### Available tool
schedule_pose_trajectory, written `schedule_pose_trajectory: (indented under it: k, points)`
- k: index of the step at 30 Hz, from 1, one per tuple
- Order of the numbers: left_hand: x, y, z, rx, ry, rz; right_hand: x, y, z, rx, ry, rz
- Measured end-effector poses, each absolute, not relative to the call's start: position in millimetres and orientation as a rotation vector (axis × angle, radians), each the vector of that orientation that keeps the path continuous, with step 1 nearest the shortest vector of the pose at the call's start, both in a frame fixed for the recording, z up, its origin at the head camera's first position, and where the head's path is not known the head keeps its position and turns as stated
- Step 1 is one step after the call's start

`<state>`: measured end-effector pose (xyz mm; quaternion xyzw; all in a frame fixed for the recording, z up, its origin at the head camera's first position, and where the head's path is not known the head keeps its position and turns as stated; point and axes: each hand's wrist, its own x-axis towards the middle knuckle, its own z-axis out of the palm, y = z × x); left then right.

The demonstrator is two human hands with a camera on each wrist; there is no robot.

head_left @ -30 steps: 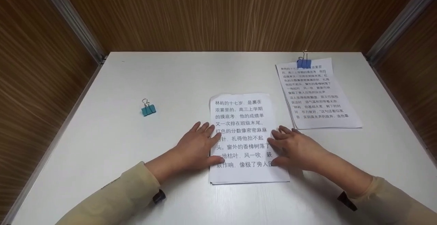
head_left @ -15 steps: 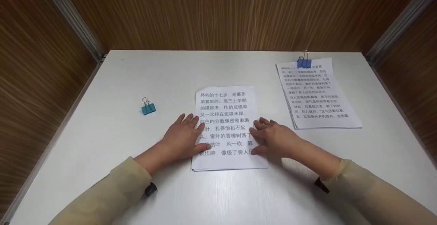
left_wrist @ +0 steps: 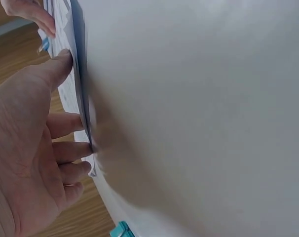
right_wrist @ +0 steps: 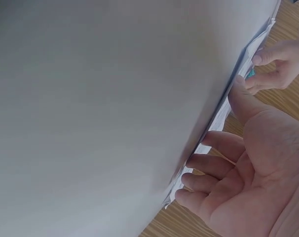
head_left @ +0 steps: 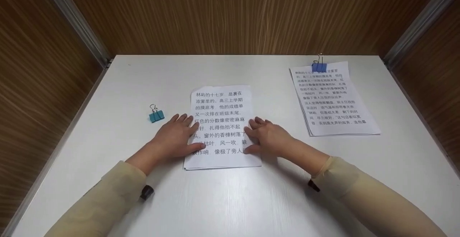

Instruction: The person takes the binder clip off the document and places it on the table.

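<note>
A loose stack of printed paper sheets [head_left: 222,126] lies flat on the white table, its upper left corner uneven. Along its left edge rests my left hand [head_left: 171,138], fingertips and thumb touching the margin. My right hand [head_left: 270,138] is on the opposite edge in the same manner, fingers slightly bent. In the left wrist view, the thumb of the left hand [left_wrist: 28,123] lies over the paper edge [left_wrist: 80,74], with fingertips against it lower down. The right wrist view has the right hand [right_wrist: 268,158] touching the side of the stack [right_wrist: 221,118].
Left of the stack sits a teal binder clip [head_left: 156,116] with its wire handles up. At the back right lies another paper stack [head_left: 334,104], held at its top by a blue binder clip [head_left: 319,67]. Wood-patterned panels [head_left: 230,17] enclose the table's back and sides.
Both hands have slid the loose stack left and slightly away across the table, bringing it nearer the teal clip. The clipped stack and the teal clip have stayed put.
</note>
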<state>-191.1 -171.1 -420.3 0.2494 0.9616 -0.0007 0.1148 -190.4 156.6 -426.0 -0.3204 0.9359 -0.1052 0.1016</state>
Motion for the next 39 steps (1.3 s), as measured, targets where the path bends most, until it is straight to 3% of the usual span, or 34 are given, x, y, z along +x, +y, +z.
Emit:
schedule_pose_trajectory:
  k: [39]
  points:
    - [-202.6,-216.7,-418.5,0.705,2.847,-0.017,-213.6,102.5,-424.8,-0.828,2.698,-0.303]
